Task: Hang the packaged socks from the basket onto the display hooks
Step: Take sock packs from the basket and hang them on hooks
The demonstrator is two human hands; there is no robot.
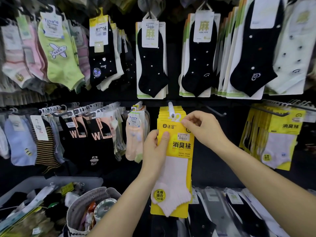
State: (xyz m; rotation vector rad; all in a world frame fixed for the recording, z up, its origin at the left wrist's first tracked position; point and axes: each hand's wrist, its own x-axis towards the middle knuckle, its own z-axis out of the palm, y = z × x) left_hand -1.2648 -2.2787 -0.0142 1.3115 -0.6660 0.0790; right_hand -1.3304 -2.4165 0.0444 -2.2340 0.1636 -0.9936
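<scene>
A wall of hung socks (150, 60) is being faced, w/ rows of pegs top to bottom. Low at the left, a woven basket (102, 189) of stock is being seen beside a grey bin (34, 183). At centre, a yellow sock pack (177, 168) is being held upright in front of a stack of matching packs (163, 113), its top level w/ the hook (171, 108) that carries them.

Handling, as judged: the pack is being taken as light & flat. The card backing looks fairly stiff but bendable and the sock itself soft, so it's best being held by the card edges near the top, not by the sock.

L hand (155, 149): the grip is being closed on the card's left edge, thumb on the front, fingers behind. R hand (203, 129): the grip is being narrowed to a pinch on the top right corner, just beside the white hanger loop (177, 117). Whether the loop is already over the hook tip can't be told.
</scene>
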